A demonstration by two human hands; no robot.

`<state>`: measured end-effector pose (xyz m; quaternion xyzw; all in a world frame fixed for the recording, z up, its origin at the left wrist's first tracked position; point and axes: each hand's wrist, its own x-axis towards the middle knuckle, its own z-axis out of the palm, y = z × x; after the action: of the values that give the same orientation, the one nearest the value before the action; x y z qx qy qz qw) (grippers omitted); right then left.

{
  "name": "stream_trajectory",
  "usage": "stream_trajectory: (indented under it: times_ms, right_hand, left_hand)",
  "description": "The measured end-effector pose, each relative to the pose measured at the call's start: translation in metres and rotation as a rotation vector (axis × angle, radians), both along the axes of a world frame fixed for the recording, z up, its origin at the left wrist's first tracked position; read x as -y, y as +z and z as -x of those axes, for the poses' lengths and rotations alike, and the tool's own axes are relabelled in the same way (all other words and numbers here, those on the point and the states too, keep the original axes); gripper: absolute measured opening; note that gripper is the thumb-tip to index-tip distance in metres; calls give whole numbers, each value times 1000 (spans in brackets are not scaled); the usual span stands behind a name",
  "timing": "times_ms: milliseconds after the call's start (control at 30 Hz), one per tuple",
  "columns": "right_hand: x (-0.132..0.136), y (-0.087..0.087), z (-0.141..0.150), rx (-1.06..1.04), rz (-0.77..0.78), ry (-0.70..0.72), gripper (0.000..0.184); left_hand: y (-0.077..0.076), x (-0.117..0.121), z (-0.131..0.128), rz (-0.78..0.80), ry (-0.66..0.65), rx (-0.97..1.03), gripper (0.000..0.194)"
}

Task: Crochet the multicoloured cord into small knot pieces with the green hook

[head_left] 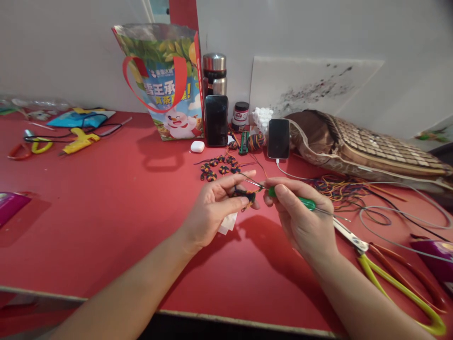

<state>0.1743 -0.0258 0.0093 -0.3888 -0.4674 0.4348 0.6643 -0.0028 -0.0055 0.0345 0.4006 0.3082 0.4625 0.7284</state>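
My left hand (pixel 215 205) is closed in a pinch on a small knotted piece of dark, orange and purple cord (pixel 245 195) above the red table (pixel 106 212). My right hand (pixel 300 217) grips a thin green-handled tool (pixel 299 200), whose metal tip points left into the cord piece. A scrap of white paper (pixel 228 223) lies under my left hand. Several finished cord knots (pixel 219 168) lie just behind my hands.
Large red-and-yellow-handled scissors (pixel 392 269) lie at the right, beside loose coloured cords (pixel 339 189) and grey cables (pixel 399 212). Behind stand a printed paper bag (pixel 166 80), a flask (pixel 214 71), two phones (pixel 216 120), an earbud case (pixel 197 146) and a woven mat (pixel 371 146). A yellow glue gun (pixel 79 140) lies far left.
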Motion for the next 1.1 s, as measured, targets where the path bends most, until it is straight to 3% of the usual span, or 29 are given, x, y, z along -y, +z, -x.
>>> stream_trajectory:
  times_ms: [467,1100]
  right_hand:
    - [-2,4,2,-51,13,-33,5]
    - [1,5,5,-106,53,56,5]
  left_hand:
    - [-2,-3,1,-10,12,26,35]
    - [-7,-3,2,-106,64,-103,38]
